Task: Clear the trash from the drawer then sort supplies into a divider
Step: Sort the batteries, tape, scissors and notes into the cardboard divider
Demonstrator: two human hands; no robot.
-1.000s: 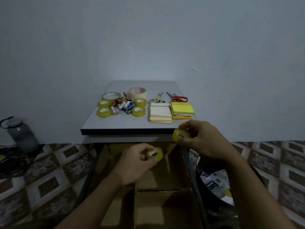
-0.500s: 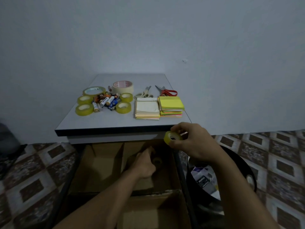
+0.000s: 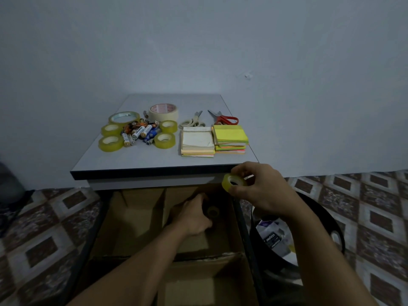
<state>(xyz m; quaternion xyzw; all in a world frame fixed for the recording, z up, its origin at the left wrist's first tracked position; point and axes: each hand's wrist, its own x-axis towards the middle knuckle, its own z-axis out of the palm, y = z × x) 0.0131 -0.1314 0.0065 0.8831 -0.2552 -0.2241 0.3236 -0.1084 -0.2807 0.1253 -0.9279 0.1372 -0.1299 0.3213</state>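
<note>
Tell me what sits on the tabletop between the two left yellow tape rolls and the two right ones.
A heap of batteries lies between the left rolls and the right rolls, seen in the head view.

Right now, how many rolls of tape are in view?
8. Six on the tabletop: four small yellow rolls, a wide clear roll, a masking roll. One in the right hand, one at the left hand inside the drawer; more may be hidden.
</note>
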